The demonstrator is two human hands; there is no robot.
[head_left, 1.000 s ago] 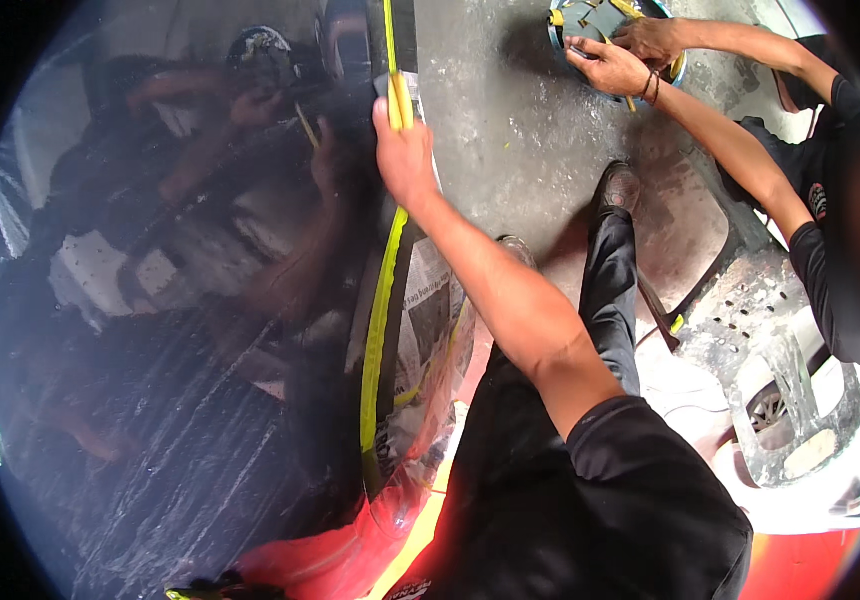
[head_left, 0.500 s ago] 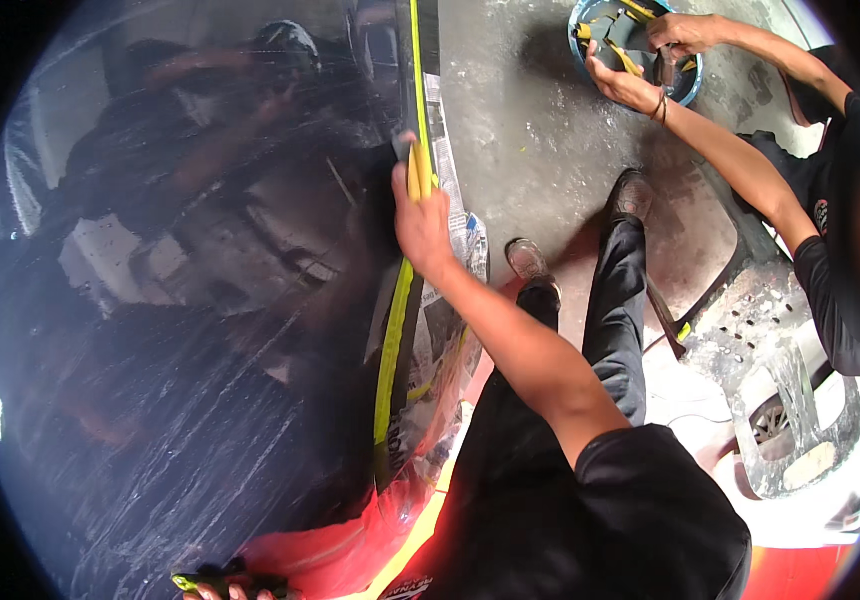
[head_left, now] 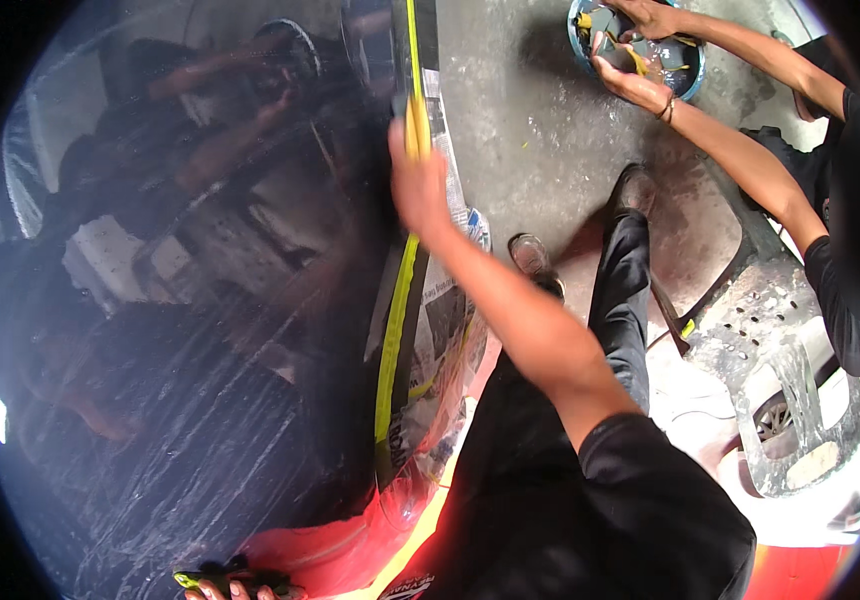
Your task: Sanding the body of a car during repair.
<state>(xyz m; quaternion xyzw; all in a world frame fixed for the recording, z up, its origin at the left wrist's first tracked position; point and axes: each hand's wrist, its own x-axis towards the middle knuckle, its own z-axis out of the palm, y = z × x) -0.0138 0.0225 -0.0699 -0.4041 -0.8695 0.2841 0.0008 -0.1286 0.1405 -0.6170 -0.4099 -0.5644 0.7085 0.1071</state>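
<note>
My right grip (head_left: 420, 192) pinches the pad (head_left: 418, 132), which juts just ahead of it along the tape (head_left: 391, 365); I'd keep it flat, pressing lightly (my left grip (head_left: 238, 591) I can't tell).

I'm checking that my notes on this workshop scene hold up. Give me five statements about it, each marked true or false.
1. The person's right hand is empty. False: it holds a yellow pad-like piece.
2. A lime-yellow tape strip runs along the right side of the glossy dark panel. True.
3. Printed newspaper sheets show to the left of that strip. False: they show to its right.
4. A co-worker's hands are at a round blue-rimmed basin. True.
5. Fingers of the person's left hand show at the picture's lower edge. True.
</note>
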